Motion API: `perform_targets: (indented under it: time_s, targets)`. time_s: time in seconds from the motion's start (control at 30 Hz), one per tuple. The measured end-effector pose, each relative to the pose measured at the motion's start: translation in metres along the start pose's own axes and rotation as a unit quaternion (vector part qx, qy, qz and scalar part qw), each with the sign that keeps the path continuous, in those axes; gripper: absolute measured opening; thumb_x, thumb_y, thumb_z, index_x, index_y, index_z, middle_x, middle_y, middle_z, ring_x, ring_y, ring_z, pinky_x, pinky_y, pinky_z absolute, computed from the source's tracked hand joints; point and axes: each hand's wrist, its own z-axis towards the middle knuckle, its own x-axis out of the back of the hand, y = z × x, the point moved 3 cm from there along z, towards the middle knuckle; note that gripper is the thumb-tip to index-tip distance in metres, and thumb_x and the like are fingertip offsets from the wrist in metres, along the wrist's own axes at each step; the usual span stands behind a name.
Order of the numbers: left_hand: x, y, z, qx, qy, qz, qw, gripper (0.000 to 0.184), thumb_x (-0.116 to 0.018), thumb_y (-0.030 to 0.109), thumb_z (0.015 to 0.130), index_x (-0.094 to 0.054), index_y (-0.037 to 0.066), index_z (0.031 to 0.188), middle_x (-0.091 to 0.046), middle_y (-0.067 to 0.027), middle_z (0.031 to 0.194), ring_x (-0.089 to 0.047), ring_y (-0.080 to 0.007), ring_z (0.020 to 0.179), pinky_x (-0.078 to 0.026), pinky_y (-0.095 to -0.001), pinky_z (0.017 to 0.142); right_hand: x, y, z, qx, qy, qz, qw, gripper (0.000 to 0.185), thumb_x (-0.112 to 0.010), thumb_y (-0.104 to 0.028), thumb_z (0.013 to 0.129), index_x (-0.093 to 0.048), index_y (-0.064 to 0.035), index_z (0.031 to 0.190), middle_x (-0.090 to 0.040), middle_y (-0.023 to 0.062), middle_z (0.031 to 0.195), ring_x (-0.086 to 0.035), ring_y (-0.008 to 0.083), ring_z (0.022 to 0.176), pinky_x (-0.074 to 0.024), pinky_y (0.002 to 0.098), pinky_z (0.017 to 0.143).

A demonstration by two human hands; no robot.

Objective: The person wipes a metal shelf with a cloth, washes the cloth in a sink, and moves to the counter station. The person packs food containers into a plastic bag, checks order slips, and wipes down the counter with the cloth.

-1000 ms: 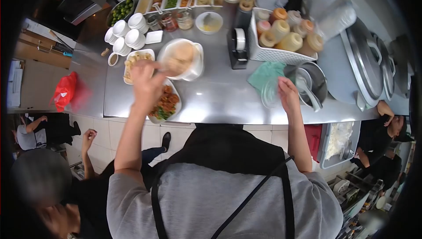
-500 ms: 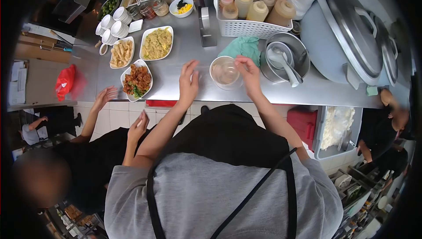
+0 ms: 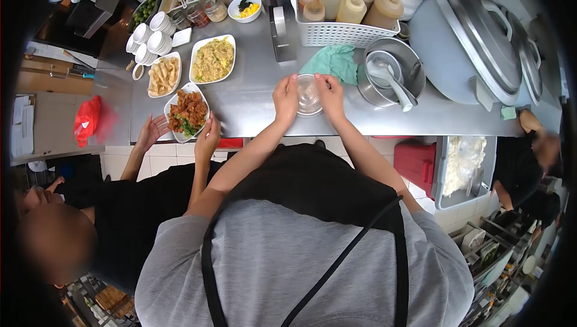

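A round tub with a clear lid (image 3: 309,97) stands on the steel counter in front of me. My left hand (image 3: 286,97) is closed around its left side, with the fingertips at the lid's rim. On the right side my right hand (image 3: 330,94) grips the same rim. The contents look pale and are blurred by the lid. Just behind the tub lies a crumpled green cloth (image 3: 332,62). To its right is a metal pot (image 3: 421,74) with a ladle (image 3: 395,83) in it.
A co-worker's hands (image 3: 207,137) touch a plate of browned food with greens (image 3: 187,112). Nearby are a fried rice plate (image 3: 213,60), a plate of pale fried pieces (image 3: 164,77), a tape dispenser (image 3: 281,44) and a bottle basket (image 3: 345,35). Large lidded pots (image 3: 481,44) stand right.
My left hand has moved right onto the tub, and the clear lid now lies over it. The co-worker's hands have reached the plate of browned food.
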Motion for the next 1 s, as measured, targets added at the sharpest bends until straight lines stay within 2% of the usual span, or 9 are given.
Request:
perform_targets:
  time_s: [0.07, 0.13, 0.3, 0.4, 0.57, 0.67, 0.73, 0.9, 1.0]
  targets:
    - [-0.001, 0.004, 0.002, -0.005, -0.008, -0.030, 0.999, 0.030, -0.045, 0.026, 0.089, -0.059, 0.001, 0.098, -0.055, -0.0010, 0.075, -0.045, -0.0082, 0.071, -0.038, -0.0237, 0.065, 0.000, 0.007, 0.003, -0.058, -0.035, 0.002, 0.998, 0.017, -0.059, -0.014, 0.078, -0.061, -0.0004, 0.088, -0.057, 0.0118, 0.084, -0.054, 0.0186, 0.078, -0.0412, 0.0275, 0.069]
    - [-0.001, 0.001, 0.003, 0.069, -0.030, -0.053, 0.996, 0.026, -0.048, 0.021, 0.086, -0.061, 0.000, 0.094, -0.059, -0.0130, 0.086, -0.055, -0.0204, 0.080, -0.041, -0.0277, 0.074, 0.000, 0.011, 0.004, -0.084, -0.041, 0.015, 0.995, 0.018, -0.059, -0.015, 0.078, -0.061, -0.0003, 0.089, -0.057, 0.0116, 0.084, -0.054, 0.0182, 0.077, -0.0415, 0.0273, 0.068]
    - [0.001, -0.006, 0.006, 0.010, -0.053, -0.014, 0.998, 0.032, -0.046, 0.027, 0.088, -0.059, 0.000, 0.099, -0.056, -0.0054, 0.092, -0.049, -0.0118, 0.082, -0.038, -0.0237, 0.074, 0.001, 0.009, 0.005, -0.108, -0.052, 0.044, 0.992, 0.021, -0.058, -0.018, 0.078, -0.061, -0.0006, 0.090, -0.058, 0.0129, 0.082, -0.055, 0.0172, 0.076, -0.0421, 0.0276, 0.067]
    - [0.002, -0.002, 0.008, 0.004, -0.046, -0.011, 0.999, 0.033, -0.046, 0.028, 0.088, -0.058, 0.001, 0.102, -0.055, -0.0065, 0.098, -0.049, -0.0137, 0.088, -0.038, -0.0246, 0.077, 0.003, -0.009, 0.019, -0.090, -0.105, -0.002, 0.990, 0.023, -0.057, -0.023, 0.082, -0.060, -0.0014, 0.091, -0.056, 0.0022, 0.078, -0.049, 0.0075, 0.070, -0.0390, 0.0209, 0.062]
    - [0.020, 0.019, 0.043, 0.150, -0.020, -0.146, 0.978, 0.033, -0.047, 0.029, 0.086, -0.057, 0.004, 0.105, -0.057, -0.0055, 0.100, -0.048, -0.0144, 0.093, -0.036, -0.0277, 0.080, -0.038, -0.048, 0.068, 0.133, -0.096, -0.113, 0.980, 0.028, -0.055, -0.023, 0.080, -0.059, 0.0003, 0.095, -0.059, 0.0195, 0.094, -0.056, 0.0197, 0.087, -0.0417, 0.0314, 0.075]
    - [0.019, 0.021, 0.072, 0.211, -0.113, -0.129, 0.962, 0.026, -0.047, 0.024, 0.083, -0.059, 0.008, 0.099, -0.061, -0.0024, 0.094, -0.049, -0.0128, 0.093, -0.035, -0.0315, 0.079, -0.088, -0.030, 0.100, -0.005, -0.152, -0.085, 0.985, 0.029, -0.054, -0.023, 0.080, -0.058, 0.0009, 0.096, -0.059, 0.0193, 0.093, -0.057, 0.0206, 0.084, -0.0418, 0.0317, 0.076]
    - [0.016, 0.023, 0.082, 0.225, -0.104, -0.135, 0.959, 0.026, -0.048, 0.024, 0.082, -0.059, 0.008, 0.099, -0.061, -0.0021, 0.095, -0.049, -0.0131, 0.094, -0.034, -0.0315, 0.080, -0.104, -0.040, 0.099, -0.236, -0.198, 0.080, 0.948, 0.035, -0.058, -0.025, 0.077, -0.057, -0.0011, 0.103, -0.060, 0.0106, 0.092, -0.055, 0.0178, 0.085, -0.0414, 0.0287, 0.076]
    - [0.017, 0.014, 0.095, 0.267, -0.093, -0.157, 0.946, 0.027, -0.049, 0.025, 0.079, -0.059, 0.007, 0.097, -0.060, -0.0032, 0.100, -0.048, -0.0159, 0.099, -0.033, -0.0325, 0.082, -0.068, -0.065, 0.058, -0.023, -0.208, 0.048, 0.977, 0.035, -0.061, -0.017, 0.076, -0.055, 0.0000, 0.105, -0.058, 0.0085, 0.097, -0.054, 0.0158, 0.087, -0.0404, 0.0290, 0.078]
    - [0.022, 0.015, 0.101, 0.320, -0.183, -0.223, 0.902, 0.039, -0.054, 0.034, 0.075, -0.058, 0.004, 0.100, -0.057, -0.0078, 0.109, -0.042, -0.0192, 0.109, -0.029, -0.0381, 0.088, -0.013, -0.090, -0.031, -0.008, -0.265, -0.013, 0.964, 0.017, -0.060, -0.011, 0.076, -0.062, -0.0008, 0.090, -0.051, 0.0089, 0.108, -0.051, 0.0149, 0.093, -0.0395, 0.0270, 0.079]
